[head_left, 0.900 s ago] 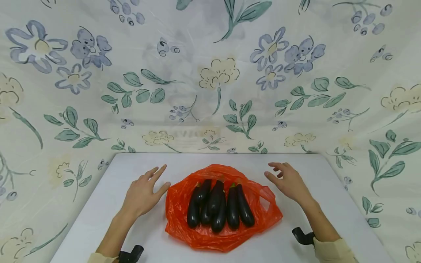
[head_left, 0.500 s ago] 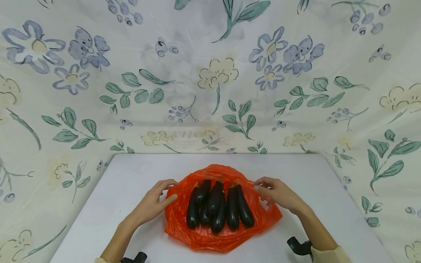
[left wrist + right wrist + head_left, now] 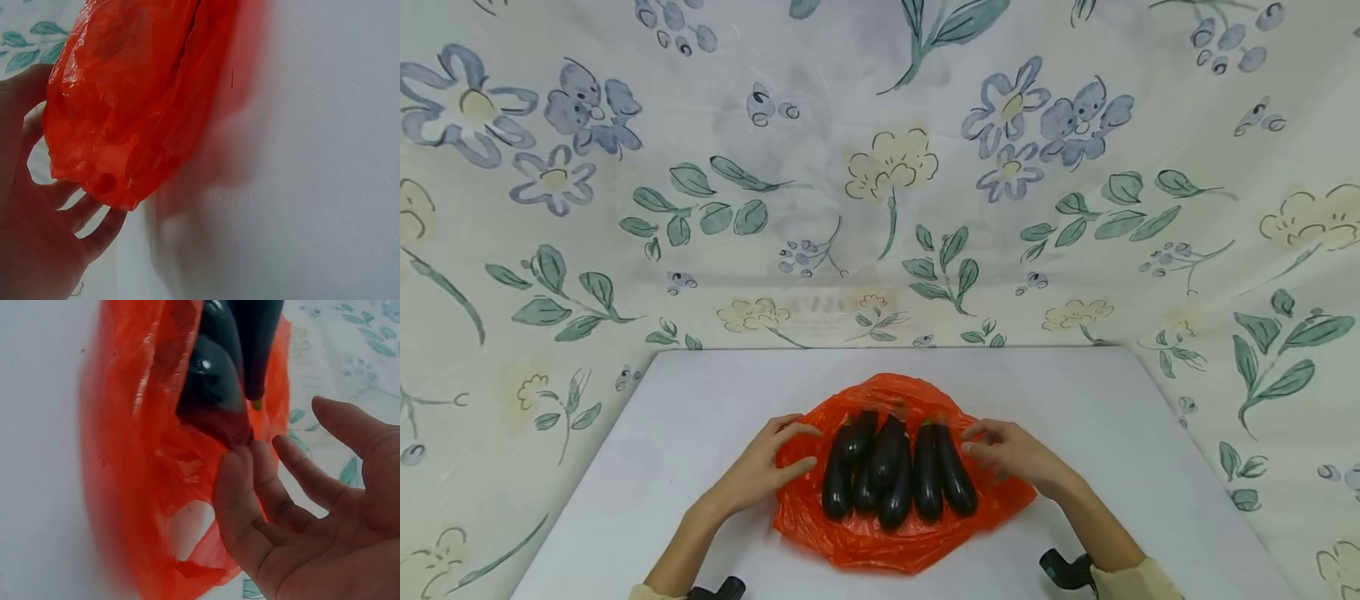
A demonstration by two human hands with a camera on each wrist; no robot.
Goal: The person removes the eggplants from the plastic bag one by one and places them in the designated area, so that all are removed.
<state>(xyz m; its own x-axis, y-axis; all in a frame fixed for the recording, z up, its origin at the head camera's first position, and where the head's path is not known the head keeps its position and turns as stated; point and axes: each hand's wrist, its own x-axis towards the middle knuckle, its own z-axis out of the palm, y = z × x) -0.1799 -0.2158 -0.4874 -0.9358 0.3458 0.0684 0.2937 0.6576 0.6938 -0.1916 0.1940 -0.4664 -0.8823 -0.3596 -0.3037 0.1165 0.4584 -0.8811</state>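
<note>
Several dark, glossy eggplants (image 3: 893, 475) lie side by side on a spread red plastic bag (image 3: 857, 552) in the head view. At the bag's left edge is my left hand (image 3: 758, 468), thumb and fingers spread apart over the rim. The left wrist view has its fingers (image 3: 103, 234) reaching behind the bag's side. My right hand (image 3: 1015, 457) is over the bag's right part, beside the rightmost eggplant. In the right wrist view its extended fingers (image 3: 234, 494) are close to an eggplant's stem end; whether they touch it I cannot tell. Neither hand grips anything.
The bag lies on a white table (image 3: 647, 442) whose back edge meets a flower-patterned cloth backdrop (image 3: 820, 208). A handle hole (image 3: 190, 528) shows in the bag in the right wrist view. A dark camera mount (image 3: 1066, 571) sits on the right wrist.
Both hands have moved inward and down, from beside the bag to over its left and right edges. The bag and eggplants stay in place; the head view has shifted slightly.
</note>
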